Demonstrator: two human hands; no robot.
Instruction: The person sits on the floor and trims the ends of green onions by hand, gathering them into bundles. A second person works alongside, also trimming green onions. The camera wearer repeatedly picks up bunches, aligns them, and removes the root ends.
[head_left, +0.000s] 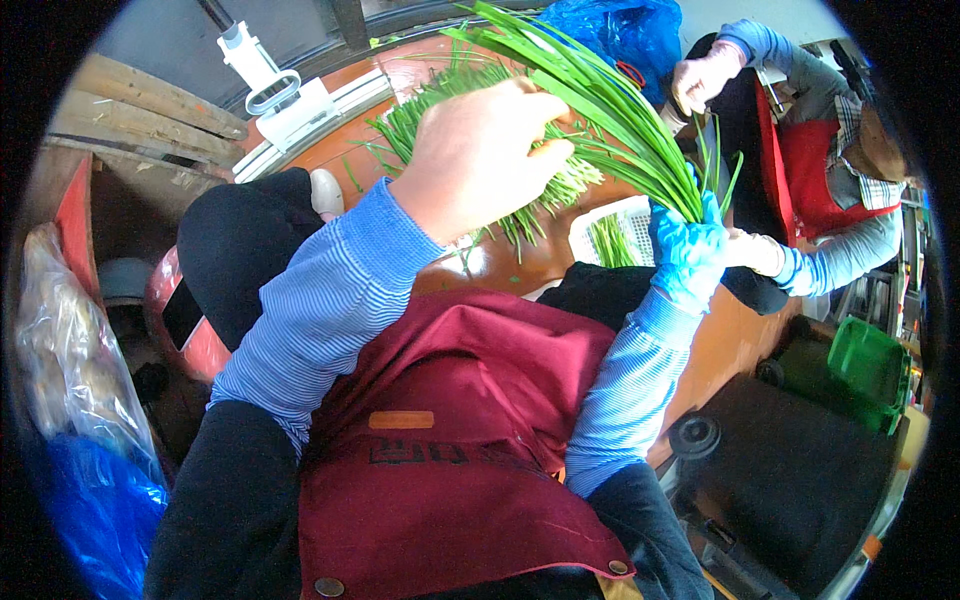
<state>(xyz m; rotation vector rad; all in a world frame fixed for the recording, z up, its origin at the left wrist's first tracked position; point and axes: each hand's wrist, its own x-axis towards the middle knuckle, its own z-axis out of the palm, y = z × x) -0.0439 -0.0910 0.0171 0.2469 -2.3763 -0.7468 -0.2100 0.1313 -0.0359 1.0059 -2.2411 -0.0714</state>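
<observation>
In my gloved right hand (690, 244) is the base of a bunch of long green leaves (615, 112), likely garlic chives, which fans up and to the left. My bare left hand (487, 154) is at the leaves' left side, thumb and forefinger bent close together; whether a leaf is pinched between them cannot be told. Below and behind that hand a large pile of cut green stalks (574, 180) lies on the reddish-brown floor (337, 146). More stalks lie in a white plastic basket (581, 236) left of my right hand.
A co-worker in a red apron (817, 180) sits at the right, gloved hands near mine. A blue plastic bag (615, 37) lies at the top. A black wheeled cart (787, 457) and green bin (866, 367) stand at the lower right, a white device (292, 112) at the upper left.
</observation>
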